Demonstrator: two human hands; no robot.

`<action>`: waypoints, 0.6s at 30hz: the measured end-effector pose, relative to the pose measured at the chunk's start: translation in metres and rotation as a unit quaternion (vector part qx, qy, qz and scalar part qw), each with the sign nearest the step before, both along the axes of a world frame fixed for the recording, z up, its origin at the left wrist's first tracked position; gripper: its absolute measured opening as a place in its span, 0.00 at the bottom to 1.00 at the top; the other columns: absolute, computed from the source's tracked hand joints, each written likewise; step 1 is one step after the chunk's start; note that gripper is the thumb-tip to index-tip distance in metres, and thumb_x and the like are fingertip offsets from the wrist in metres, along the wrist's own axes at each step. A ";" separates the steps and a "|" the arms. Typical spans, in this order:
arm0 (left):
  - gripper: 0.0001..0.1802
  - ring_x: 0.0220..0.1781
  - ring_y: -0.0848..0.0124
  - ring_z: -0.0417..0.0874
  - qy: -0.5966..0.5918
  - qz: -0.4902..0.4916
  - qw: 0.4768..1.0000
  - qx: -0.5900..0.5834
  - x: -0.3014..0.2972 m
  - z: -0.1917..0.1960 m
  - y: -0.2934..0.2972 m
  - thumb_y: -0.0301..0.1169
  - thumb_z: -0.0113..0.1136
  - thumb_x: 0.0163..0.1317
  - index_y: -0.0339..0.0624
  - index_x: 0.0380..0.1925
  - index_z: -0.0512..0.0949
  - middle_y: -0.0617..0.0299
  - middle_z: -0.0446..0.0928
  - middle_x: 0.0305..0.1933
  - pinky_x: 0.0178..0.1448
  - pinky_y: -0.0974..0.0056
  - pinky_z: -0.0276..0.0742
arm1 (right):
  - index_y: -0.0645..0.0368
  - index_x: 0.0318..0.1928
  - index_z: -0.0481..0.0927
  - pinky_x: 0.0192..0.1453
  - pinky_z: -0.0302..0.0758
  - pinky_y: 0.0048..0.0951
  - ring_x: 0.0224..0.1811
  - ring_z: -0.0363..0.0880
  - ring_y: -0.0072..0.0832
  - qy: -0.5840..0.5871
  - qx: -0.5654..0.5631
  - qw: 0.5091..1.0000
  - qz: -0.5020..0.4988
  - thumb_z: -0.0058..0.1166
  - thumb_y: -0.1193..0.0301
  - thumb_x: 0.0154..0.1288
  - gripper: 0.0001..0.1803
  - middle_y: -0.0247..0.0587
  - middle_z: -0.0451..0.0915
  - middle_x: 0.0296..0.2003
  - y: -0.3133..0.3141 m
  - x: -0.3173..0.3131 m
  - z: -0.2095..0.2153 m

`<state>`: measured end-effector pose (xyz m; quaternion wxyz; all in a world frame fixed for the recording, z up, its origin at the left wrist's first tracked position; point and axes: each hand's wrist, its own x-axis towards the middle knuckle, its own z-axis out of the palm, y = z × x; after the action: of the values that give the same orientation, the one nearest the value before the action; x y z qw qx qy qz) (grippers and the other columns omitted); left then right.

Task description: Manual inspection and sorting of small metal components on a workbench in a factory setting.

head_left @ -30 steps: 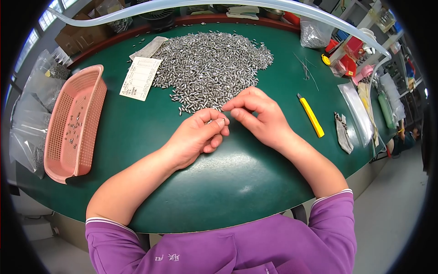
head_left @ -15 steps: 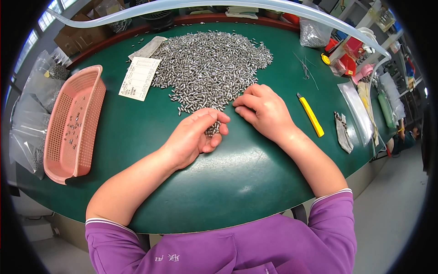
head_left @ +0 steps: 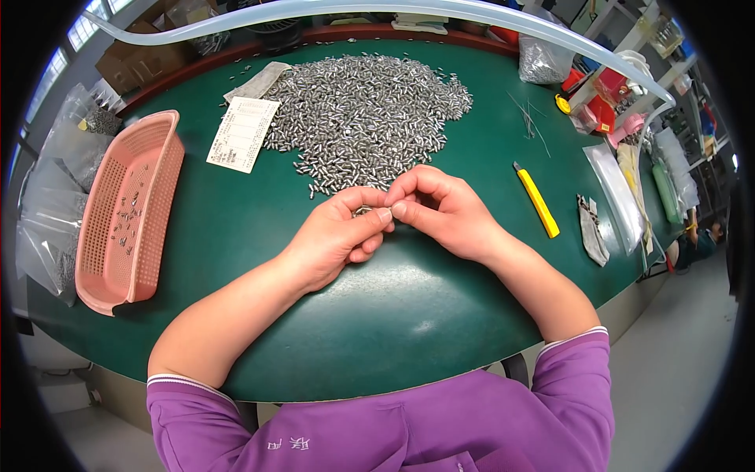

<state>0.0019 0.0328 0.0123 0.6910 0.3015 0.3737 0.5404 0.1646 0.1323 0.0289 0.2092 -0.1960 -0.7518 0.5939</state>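
Note:
A broad heap of small silvery metal pieces (head_left: 366,110), short and rod-like, is spread over the green table (head_left: 377,322). Just in front of its near edge, my left hand (head_left: 334,236) is closed around several of these metal pieces (head_left: 362,211), a few of which show between thumb and fingers. My right hand (head_left: 448,212) meets it from the right, thumb and forefinger pinched together against the left fingertips. Whatever the right pinch holds is too small and covered to make out.
A pink perforated basket (head_left: 160,228) with a few metal pieces stands at left, beside clear bags (head_left: 47,228). A paper card (head_left: 242,138) lies by the heap. To the right are a yellow utility knife (head_left: 537,203), thin wires (head_left: 531,122) and a patterned cloth piece (head_left: 591,230).
My right hand has come from the heap's near edge down and left to my left fingertips, its fingers now pinched. The left thumb has closed further over the metal pieces.

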 end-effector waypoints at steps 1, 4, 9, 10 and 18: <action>0.11 0.22 0.82 0.66 0.000 0.001 1.000 -0.003 0.000 0.000 0.000 0.30 0.54 0.63 0.39 0.43 0.69 0.63 0.72 0.32 0.21 0.78 0.60 | 0.59 0.37 0.77 0.38 0.70 0.17 0.34 0.71 0.12 -0.003 0.000 1.000 0.001 0.55 0.74 0.61 0.04 0.28 0.73 0.33 0.000 0.000 0.002; 0.10 0.22 0.82 0.66 -0.003 0.007 1.000 -0.005 -0.001 -0.001 0.000 0.30 0.53 0.64 0.39 0.43 0.70 0.63 0.72 0.31 0.21 0.78 0.59 | 0.58 0.38 0.78 0.37 0.70 0.18 0.33 0.71 0.13 0.006 0.010 1.000 -0.004 0.55 0.74 0.61 0.05 0.29 0.73 0.32 -0.001 -0.001 0.005; 0.09 0.22 0.82 0.66 0.002 -0.002 1.000 0.002 -0.002 0.000 0.000 0.32 0.51 0.65 0.39 0.41 0.70 0.65 0.71 0.31 0.21 0.78 0.59 | 0.55 0.37 0.80 0.37 0.71 0.20 0.33 0.73 0.18 0.021 0.181 0.981 -0.066 0.56 0.76 0.58 0.06 0.31 0.74 0.31 0.003 -0.001 0.005; 0.09 0.22 0.82 0.66 0.004 -0.001 1.000 0.003 -0.001 0.000 0.001 0.32 0.50 0.66 0.39 0.40 0.70 0.65 0.71 0.31 0.21 0.78 0.59 | 0.54 0.36 0.80 0.37 0.72 0.22 0.33 0.74 0.21 0.030 0.237 0.969 -0.065 0.56 0.77 0.56 0.07 0.32 0.74 0.30 0.004 -0.001 0.004; 0.10 0.22 0.82 0.65 0.008 -0.002 1.000 0.005 -0.001 -0.001 0.000 0.33 0.48 0.67 0.38 0.40 0.71 0.65 0.71 0.30 0.21 0.78 0.58 | 0.52 0.34 0.81 0.36 0.71 0.29 0.33 0.73 0.29 0.039 0.439 0.897 -0.045 0.58 0.80 0.47 0.12 0.31 0.73 0.29 0.010 0.001 0.007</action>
<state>0.0009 0.0332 0.0117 0.6879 0.3097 0.3758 0.5382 0.1655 0.1422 0.0359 0.3297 -0.0950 -0.9175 0.2010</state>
